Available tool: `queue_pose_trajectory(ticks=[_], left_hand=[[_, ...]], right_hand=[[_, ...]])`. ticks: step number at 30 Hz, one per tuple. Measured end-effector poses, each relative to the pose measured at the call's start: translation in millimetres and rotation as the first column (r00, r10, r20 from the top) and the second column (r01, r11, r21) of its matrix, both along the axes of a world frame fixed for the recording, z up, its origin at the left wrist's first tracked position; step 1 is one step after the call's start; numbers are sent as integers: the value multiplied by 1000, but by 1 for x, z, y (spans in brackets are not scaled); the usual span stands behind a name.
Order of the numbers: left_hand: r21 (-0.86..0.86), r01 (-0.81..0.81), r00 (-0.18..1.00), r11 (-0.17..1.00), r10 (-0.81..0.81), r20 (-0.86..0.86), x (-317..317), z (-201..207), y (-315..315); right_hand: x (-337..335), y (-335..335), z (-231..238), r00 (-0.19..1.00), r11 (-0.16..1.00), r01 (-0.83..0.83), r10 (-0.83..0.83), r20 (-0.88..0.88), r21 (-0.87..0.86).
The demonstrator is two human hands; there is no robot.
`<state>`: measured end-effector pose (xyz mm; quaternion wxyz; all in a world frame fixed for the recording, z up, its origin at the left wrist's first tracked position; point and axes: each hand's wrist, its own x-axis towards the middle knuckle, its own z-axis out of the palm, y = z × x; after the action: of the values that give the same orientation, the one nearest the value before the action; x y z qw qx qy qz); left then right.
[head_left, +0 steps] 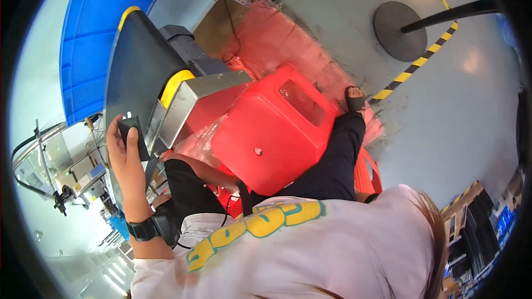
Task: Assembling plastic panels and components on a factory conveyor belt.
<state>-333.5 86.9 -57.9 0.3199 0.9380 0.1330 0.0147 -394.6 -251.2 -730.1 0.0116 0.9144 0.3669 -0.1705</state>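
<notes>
My left hand [126, 149] is raised at the left and closed around a flat, dark, rectangular piece [136, 143]. Its thumb lies across the near face, and the fingers wrap the far side. The piece is held beside the edge of a dark conveyor belt [136, 69]; whether they touch I cannot tell. A black device is strapped round my left wrist. Low in the middle, a bare limb [208, 173] reaches toward the machine, partly covered by black cloth. It may be my right forearm, but the fingers cannot be made out.
A red plastic stool [271, 133] stands before me, beside the conveyor's metal frame [180, 113] and grey motor [191, 50]. A blue bin [108, 27] is behind the belt. On the floor are red sheeting [288, 39], black-yellow tape [415, 61] and a round black base [396, 36].
</notes>
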Motion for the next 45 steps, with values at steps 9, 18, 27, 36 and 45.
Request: queue_pose_trajectory(ticks=[9, 18, 27, 36, 45], left_hand=[[45, -218, 975, 975, 216, 47, -59, 9, 45], [-111, -288, 958, 951, 288, -15, -92, 11, 55], [-765, -476, 728, 433, -293, -619, -165, 15, 29], [-625, -727, 523, 284, -360, -773, -282, -93, 7], [-672, -739, 659, 46, -159, -735, -279, -109, 24]], right_hand=[[-276, -72, 266, 992, 956, -93, 65, 107, 278], [-44, -162, 445, 337, 927, -5, -351, -874, -374], [137, -1, 588, 250, 417, -849, -224, -942, -325], [-126, 71, 402, 116, 928, -365, 129, -985, 79], [-183, 67, 326, 111, 810, -533, -218, -970, -244]])
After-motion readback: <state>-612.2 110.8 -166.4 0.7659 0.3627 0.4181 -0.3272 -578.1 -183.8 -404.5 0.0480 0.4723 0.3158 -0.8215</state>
